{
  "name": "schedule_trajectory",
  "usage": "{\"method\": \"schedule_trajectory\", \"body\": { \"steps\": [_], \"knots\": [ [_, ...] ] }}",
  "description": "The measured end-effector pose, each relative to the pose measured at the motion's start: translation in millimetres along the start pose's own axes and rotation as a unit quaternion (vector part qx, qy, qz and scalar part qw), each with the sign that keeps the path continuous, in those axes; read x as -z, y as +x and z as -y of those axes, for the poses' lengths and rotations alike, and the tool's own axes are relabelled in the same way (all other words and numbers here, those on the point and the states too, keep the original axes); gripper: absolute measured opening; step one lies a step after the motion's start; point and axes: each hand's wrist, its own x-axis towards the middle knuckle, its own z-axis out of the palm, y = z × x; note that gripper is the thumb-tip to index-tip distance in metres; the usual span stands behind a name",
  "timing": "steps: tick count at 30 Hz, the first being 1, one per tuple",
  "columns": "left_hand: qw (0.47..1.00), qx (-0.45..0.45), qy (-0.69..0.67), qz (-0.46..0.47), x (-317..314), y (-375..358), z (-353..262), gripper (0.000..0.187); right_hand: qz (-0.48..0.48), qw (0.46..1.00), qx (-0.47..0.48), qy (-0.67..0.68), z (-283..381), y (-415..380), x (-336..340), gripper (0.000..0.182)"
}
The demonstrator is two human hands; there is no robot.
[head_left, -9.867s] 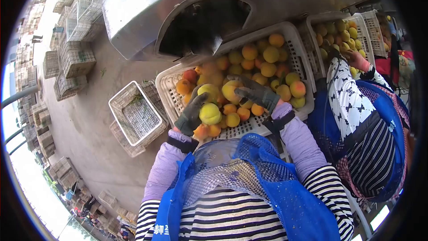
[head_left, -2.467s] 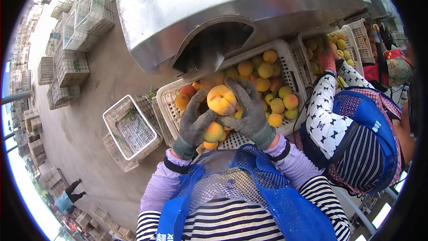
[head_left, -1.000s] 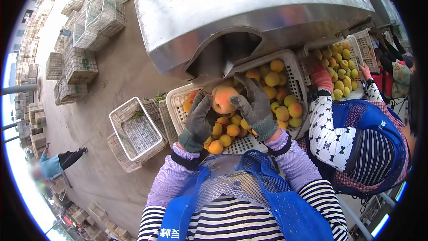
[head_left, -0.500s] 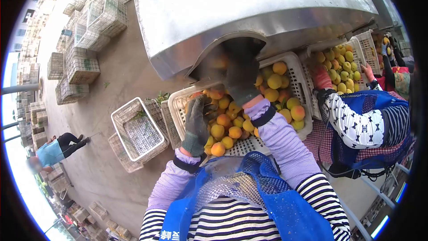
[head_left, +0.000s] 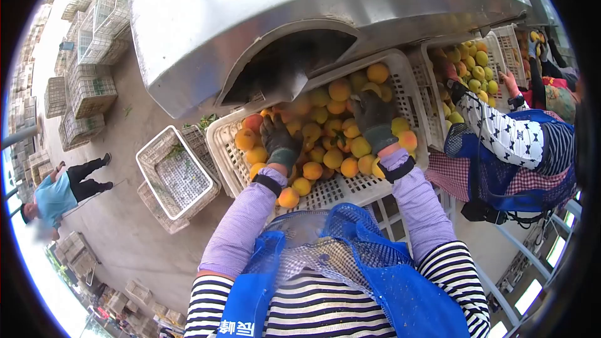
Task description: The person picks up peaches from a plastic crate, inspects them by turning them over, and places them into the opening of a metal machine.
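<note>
Yellow-orange peaches (head_left: 332,158) lie loose in a white slotted plastic crate (head_left: 226,150) in front of me. My left hand (head_left: 280,142), in a dark work glove, rests on the peaches in the crate's left half, fingers stretched forward and apart. Over the right half, my right hand (head_left: 374,120), also gloved, lies on the fruit with its fingers reaching forward. A yellow peach (head_left: 370,89) shows at its fingertips, partly covered. Above the crate's far side is the dark chute opening (head_left: 288,62) of a metal machine (head_left: 325,0).
An upright-walled white crate (head_left: 175,178) stands on the floor at left, with stacked crates (head_left: 91,94) beyond. A person in a light blue shirt (head_left: 53,197) is farther left. At right, a co-worker's patterned sleeve (head_left: 507,131) reaches to another peach crate (head_left: 435,106).
My right hand has come out of the chute opening and down onto the peaches on the right. My left hand has moved forward onto the fruit. The view has shifted.
</note>
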Motion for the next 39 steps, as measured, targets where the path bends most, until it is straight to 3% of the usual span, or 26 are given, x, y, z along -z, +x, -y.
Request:
{"method": "schedule_trajectory", "body": {
  "steps": [2, 5, 8, 10, 11, 12, 13, 15, 16, 17, 18, 20, 21, 23, 24, 26, 28, 29, 31, 32, 33, 35, 37, 38, 39],
  "knots": [
    [0.995, -0.018, 0.000, -0.101, -41.1, 23.4, 15.2, 0.077, 0.020, 0.999, 0.024, -0.024, -17.0, -6.2, -11.9, 0.036],
    [0.981, 0.168, -0.019, 0.097, -13.2, 43.9, -14.4, 0.080, -0.009, 0.992, 0.006, -0.128, -19.1, 3.6, -35.2, 0.046],
    [0.984, 0.165, 0.067, 0.011, -38.5, 44.3, -10.4, 0.072, 0.069, 0.969, -0.036, -0.235, 2.7, 23.1, -43.4, 0.041],
    [0.984, 0.155, 0.080, -0.022, -50.7, 43.3, -2.4, 0.071, 0.060, 0.951, -0.008, -0.303, -15.7, 30.2, -94.5, 0.036],
    [0.985, 0.146, 0.084, -0.038, -56.2, 41.5, 2.1, 0.071, 0.041, 0.970, -0.042, -0.237, -26.3, 26.4, -132.1, 0.032],
    [0.978, 0.165, 0.129, 0.015, -63.2, 43.4, 6.8, 0.068, 0.017, 0.980, -0.078, -0.180, -34.8, 31.3, -154.3, 0.029],
    [0.985, 0.144, 0.093, 0.001, -69.7, 42.1, 5.9, 0.064, 0.041, 0.974, -0.099, -0.201, -11.4, 42.3, -125.8, 0.027],
    [0.989, 0.039, -0.122, -0.078, -63.6, 30.9, 12.0, 0.057, 0.056, 0.957, -0.029, -0.283, -17.7, 23.8, -128.3, 0.040],
    [0.981, 0.009, -0.182, -0.066, -58.5, 26.1, 16.5, 0.055, 0.147, 0.965, -0.115, -0.187, -7.2, 32.0, -101.0, 0.046],
    [0.984, -0.020, -0.174, -0.041, -61.5, 29.1, 27.9, 0.055, 0.098, 0.953, -0.075, -0.278, -17.1, 27.1, -120.6, 0.045],
    [0.990, -0.036, -0.133, 0.005, -59.7, 28.4, 29.3, 0.063, 0.072, 0.957, -0.035, -0.278, -21.0, 28.3, -123.5, 0.038],
    [0.991, -0.080, -0.055, 0.095, -52.6, 25.9, 32.2, 0.078, 0.135, 0.963, -0.063, -0.225, -23.3, 39.0, -119.3, 0.029],
    [0.985, -0.153, -0.022, 0.078, -43.9, 14.5, 28.6, 0.078, 0.101, 0.962, -0.074, -0.241, -25.3, 35.1, -134.0, 0.029],
    [0.966, -0.171, -0.133, 0.142, -47.0, 4.1, 49.6, 0.075, 0.035, 0.960, -0.090, -0.262, -37.8, 29.1, -166.2, 0.027],
    [0.927, -0.115, -0.278, 0.225, -61.0, 4.1, 67.3, 0.073, -0.023, 0.964, -0.073, -0.255, -22.9, 27.2, -136.8, 0.030],
    [0.792, 0.020, -0.507, 0.340, -56.8, 6.8, 71.6, 0.065, -0.013, 0.999, -0.027, 0.019, -29.6, 10.7, -107.5, 0.040],
    [0.636, 0.188, -0.661, 0.350, 13.4, -7.3, 47.3, 0.055, 0.121, 0.959, -0.001, 0.256, 6.3, -7.6, -35.4, 0.052],
    [0.611, 0.199, -0.684, 0.346, 42.5, -14.8, 40.8, 0.047, 0.177, 0.925, 0.020, 0.336, 26.9, -19.2, -5.7, 0.058],
    [0.621, 0.118, -0.694, 0.345, 89.7, -29.4, 20.3, 0.037, 0.244, 0.868, 0.045, 0.430, 57.2, -32.3, 36.5, 0.070],
    [0.625, 0.075, -0.697, 0.345, 107.6, -35.0, 8.9, 0.036, 0.274, 0.800, 0.044, 0.533, 68.9, -40.8, 48.0, 0.079],
    [0.639, 0.041, -0.694, 0.330, 146.4, -40.7, -22.6, 0.041, 0.273, 0.819, 0.046, 0.502, 80.7, -43.3, 56.2, 0.081],
    [0.583, 0.036, -0.729, 0.358, 172.4, -47.7, -25.0, 0.044, 0.272, 0.855, 0.051, 0.439, 102.3, -46.3, 72.2, 0.084],
    [0.603, 0.031, -0.725, 0.331, 179.5, -50.6, -30.0, 0.048, 0.176, 0.945, 0.151, 0.233, 101.2, -50.5, 78.4, 0.080],
    [0.608, 0.027, -0.724, 0.325, 182.8, -52.3, -27.3, 0.051, 0.194, 0.932, 0.114, 0.284, 108.5, -54.5, 80.7, 0.084],
    [0.647, -0.015, -0.696, 0.310, 187.8, -53.7, -23.7, 0.051, 0.212, 0.916, 0.074, 0.333, 117.2, -59.9, 86.3, 0.089]
  ]
}}
